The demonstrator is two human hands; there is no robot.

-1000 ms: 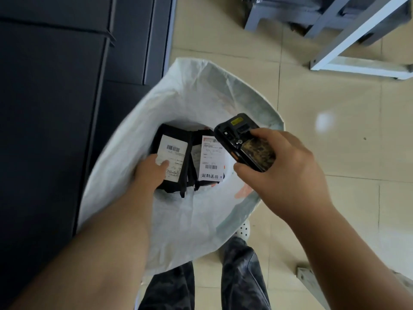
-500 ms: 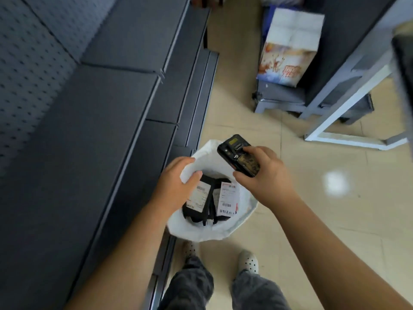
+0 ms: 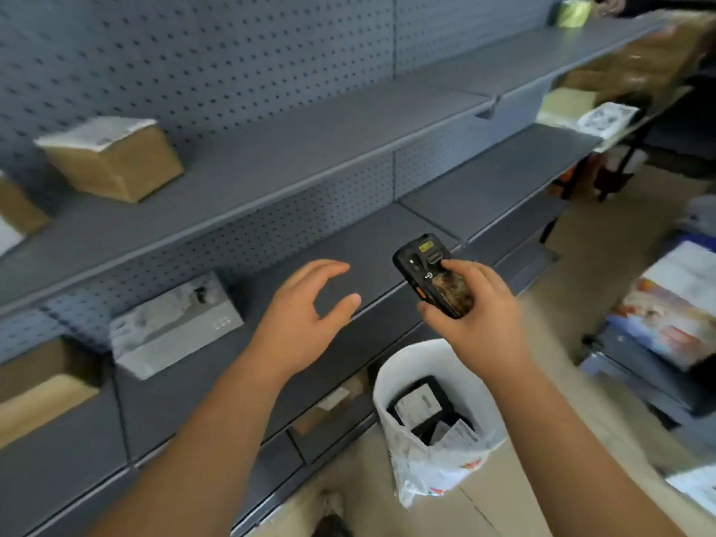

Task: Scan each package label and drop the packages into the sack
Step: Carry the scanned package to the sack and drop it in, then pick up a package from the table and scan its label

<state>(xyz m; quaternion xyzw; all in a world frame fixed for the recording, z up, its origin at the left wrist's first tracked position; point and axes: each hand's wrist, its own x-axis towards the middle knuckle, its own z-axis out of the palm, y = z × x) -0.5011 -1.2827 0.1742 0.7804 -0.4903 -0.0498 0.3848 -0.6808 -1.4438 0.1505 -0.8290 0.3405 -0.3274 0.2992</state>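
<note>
Left hand [image 3: 306, 304] raised before the middle shelf [image 3: 348, 242], fingers [image 3: 333, 267] spread and gently curved, thumb apart, holding nothing. Right hand [image 3: 476, 312] wrapped around the handheld scanner [image 3: 432, 277], fingers and thumb curled about its lower body, its head aimed up and away toward the shelves. Sack [image 3: 434, 455] standing open on the floor below the right hand, black packages [image 3: 420, 401] with white labels already lying inside. Candidates for the next pick, as judged: grey parcel [image 3: 174, 323] on the middle shelf, down and to the left of the empty fingers, long axis running along the shelf edge; brown carton [image 3: 112, 157] on the upper shelf, higher and further left. Left hand nearer to both, and free; right hand occupied by the scanner. Grey parcel the closer of the two. Label position on either unclear through motion blur
</note>
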